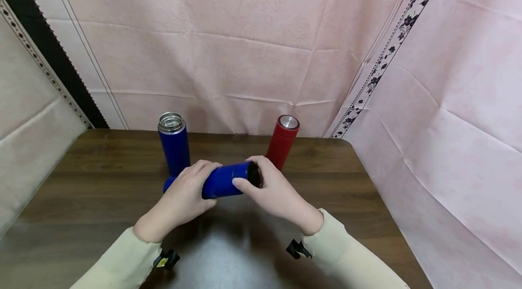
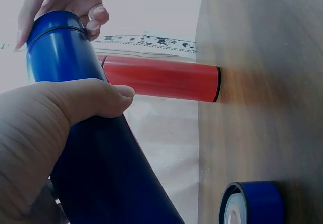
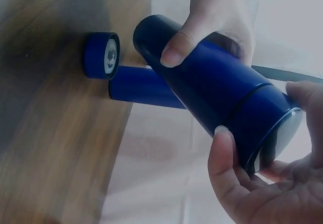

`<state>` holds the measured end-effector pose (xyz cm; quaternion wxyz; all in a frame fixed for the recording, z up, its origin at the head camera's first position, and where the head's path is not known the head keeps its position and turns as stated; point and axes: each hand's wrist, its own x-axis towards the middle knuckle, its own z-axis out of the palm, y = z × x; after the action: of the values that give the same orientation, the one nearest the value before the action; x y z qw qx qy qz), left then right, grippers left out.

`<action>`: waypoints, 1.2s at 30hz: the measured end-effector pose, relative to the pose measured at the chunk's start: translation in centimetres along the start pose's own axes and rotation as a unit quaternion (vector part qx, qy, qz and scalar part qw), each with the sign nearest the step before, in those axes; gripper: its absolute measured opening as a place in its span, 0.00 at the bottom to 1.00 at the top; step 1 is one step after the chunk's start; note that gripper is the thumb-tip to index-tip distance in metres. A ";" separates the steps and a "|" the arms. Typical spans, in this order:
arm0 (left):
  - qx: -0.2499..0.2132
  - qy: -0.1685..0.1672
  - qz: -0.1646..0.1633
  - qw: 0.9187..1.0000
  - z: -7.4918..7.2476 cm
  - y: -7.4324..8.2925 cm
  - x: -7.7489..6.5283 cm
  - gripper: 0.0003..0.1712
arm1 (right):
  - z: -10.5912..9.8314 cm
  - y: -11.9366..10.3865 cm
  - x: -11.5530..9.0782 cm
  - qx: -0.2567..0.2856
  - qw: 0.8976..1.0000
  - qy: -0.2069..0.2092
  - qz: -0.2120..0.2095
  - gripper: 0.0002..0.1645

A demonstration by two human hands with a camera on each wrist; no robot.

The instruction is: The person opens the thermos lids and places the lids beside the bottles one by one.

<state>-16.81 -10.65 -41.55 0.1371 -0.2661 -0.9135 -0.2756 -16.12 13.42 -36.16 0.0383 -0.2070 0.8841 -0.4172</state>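
A blue thermos flask (image 1: pixel 222 182) is held tilted, nearly on its side, above the table. My left hand (image 1: pixel 183 198) grips its body, with the thumb across the side in the left wrist view. Around the lid (image 3: pixel 262 118) at the other end curl the fingers and thumb of my right hand (image 1: pixel 279 191). The lid sits on the flask with a thin seam between them. Behind my left hand stands a second blue flask (image 1: pixel 175 146), uncapped, its steel mouth showing. A loose blue cap (image 3: pixel 98 55) rests on the table near it, inner side up.
A red thermos flask (image 1: pixel 281 142) with a silver-topped lid stands upright at the back, beyond my right hand. The brown wooden table (image 1: pixel 334 180) ends at a pink cloth backdrop (image 1: pixel 228 53), with more cloth along both sides.
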 end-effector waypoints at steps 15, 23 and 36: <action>0.016 0.003 0.015 1.000 0.0 -0.3 0.1 0.46 | -0.1 0.2 -0.2 -0.028 0.996 -0.033 -0.074 0.37; 0.003 0.006 0.026 1.000 0.3 -0.7 0.0 0.45 | -0.2 0.1 0.0 -0.097 0.980 -0.038 -0.167 0.35; 0.002 -0.003 0.020 1.000 0.3 -0.7 -0.1 0.47 | -0.3 0.9 0.0 -0.201 0.947 -0.003 -0.249 0.38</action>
<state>-17.16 -10.97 -42.09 0.1404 -0.2848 -0.9088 -0.2706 -16.50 14.15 -36.58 -0.1065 -0.4256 0.8697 -0.2262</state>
